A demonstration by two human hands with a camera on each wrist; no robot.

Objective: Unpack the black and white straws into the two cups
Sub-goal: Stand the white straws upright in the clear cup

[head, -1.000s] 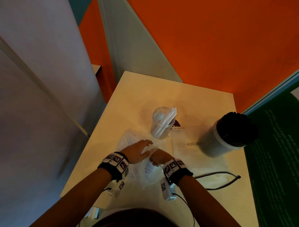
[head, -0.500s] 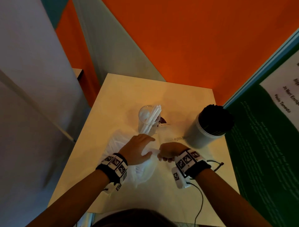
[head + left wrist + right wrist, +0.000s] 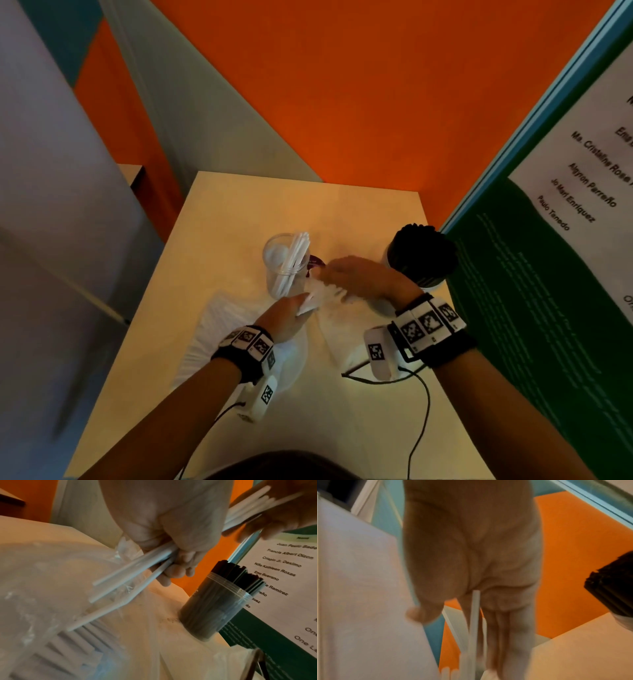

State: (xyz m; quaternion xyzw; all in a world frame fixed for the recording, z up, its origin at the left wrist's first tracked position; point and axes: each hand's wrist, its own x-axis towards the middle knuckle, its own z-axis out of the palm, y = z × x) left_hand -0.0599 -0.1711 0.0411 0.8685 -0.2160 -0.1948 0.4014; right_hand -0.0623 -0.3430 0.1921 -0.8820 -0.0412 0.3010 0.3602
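A clear cup holding several white straws stands mid-table. Right of it, a cup is packed full of black straws. A plastic bag with more white straws lies at the left. My left hand grips a bundle of white straws at the bag's mouth, fingers curled round it. My right hand holds the bundle's other end just right of the clear cup. It is blurred in the right wrist view, where one white straw lies along its fingers.
The small pale table stands against an orange wall. A green board with a printed sheet borders its right edge, close behind the black-straw cup. A flat plastic bag and a black cable lie near the front right.
My right hand has moved up and away from the bag toward the clear cup, drawing white straws out. My left hand has stayed at the bag's mouth.
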